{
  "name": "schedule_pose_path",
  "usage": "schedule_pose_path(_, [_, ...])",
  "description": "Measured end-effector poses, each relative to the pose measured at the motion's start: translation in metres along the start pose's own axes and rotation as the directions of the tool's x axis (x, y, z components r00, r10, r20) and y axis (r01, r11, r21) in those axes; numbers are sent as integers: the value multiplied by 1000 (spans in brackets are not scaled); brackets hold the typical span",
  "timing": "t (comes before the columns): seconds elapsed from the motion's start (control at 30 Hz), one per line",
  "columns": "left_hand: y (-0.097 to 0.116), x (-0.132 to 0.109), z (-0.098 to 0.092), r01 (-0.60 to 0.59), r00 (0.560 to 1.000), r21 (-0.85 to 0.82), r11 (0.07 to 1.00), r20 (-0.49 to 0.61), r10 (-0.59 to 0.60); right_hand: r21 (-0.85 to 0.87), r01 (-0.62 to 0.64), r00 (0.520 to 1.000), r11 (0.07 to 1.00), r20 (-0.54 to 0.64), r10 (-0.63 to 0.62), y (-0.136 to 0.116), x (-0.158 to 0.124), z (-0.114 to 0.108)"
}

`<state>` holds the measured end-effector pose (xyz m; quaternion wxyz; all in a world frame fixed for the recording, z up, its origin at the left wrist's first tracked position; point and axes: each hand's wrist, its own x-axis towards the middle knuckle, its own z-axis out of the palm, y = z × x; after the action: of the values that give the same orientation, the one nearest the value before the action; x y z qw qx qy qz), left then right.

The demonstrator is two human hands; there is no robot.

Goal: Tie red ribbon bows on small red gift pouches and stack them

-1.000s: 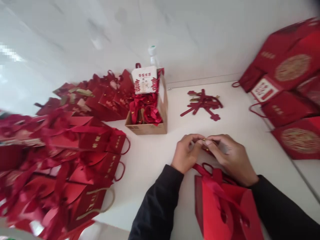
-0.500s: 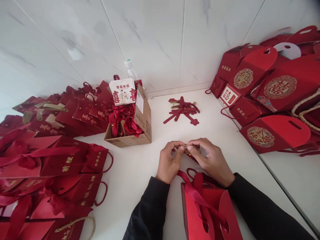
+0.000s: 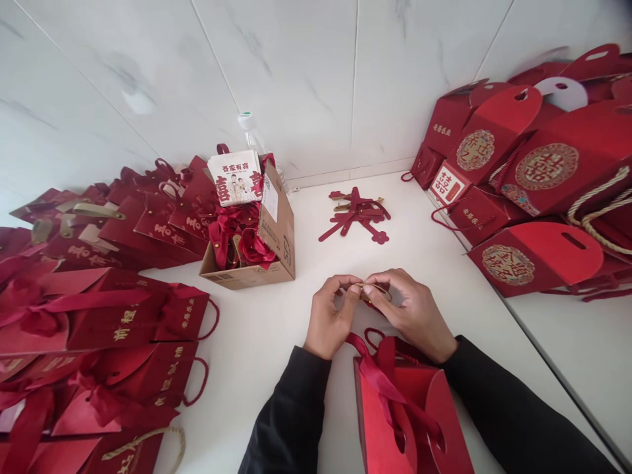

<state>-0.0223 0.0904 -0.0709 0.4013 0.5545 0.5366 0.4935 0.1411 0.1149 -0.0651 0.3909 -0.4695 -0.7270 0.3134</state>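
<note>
Above the white tabletop, the fingertips of my left hand (image 3: 330,319) and my right hand (image 3: 417,315) meet in a pinch. Between them is a thin gold-brown strip (image 3: 379,288), bent into a curve. Something dark red with a small gold dot shows just beneath it, mostly covered by my fingers. Right below my hands stands a red gift box (image 3: 368,421) with its top flaps up. A red ribbon (image 3: 382,388) threads through the handle holes, and a red cord loop sticks up at its far end. Beyond my hands lies a small pile of dark red strips (image 3: 358,214), some with flower-shaped ends.
At the back, a cardboard box (image 3: 279,227) holds red ribbon flowers and printed cards (image 3: 237,178); a clear bottle (image 3: 249,128) stands behind. Red gift boxes (image 3: 143,309) are stacked left, more red boxes (image 3: 523,257) right. A marbled wall (image 3: 301,79) closes the back.
The view has shifted slightly. The gold-brown strip now shows as a wider curve at my right fingers; both hands keep their pinch. The gift box has not visibly changed.
</note>
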Motion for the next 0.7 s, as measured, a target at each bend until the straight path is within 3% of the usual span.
schedule_pose_path(0.7, [0, 0, 0, 35, 999, 13, 999, 3, -35, -5, 14, 1000, 1000, 2, -14, 0, -2, 1])
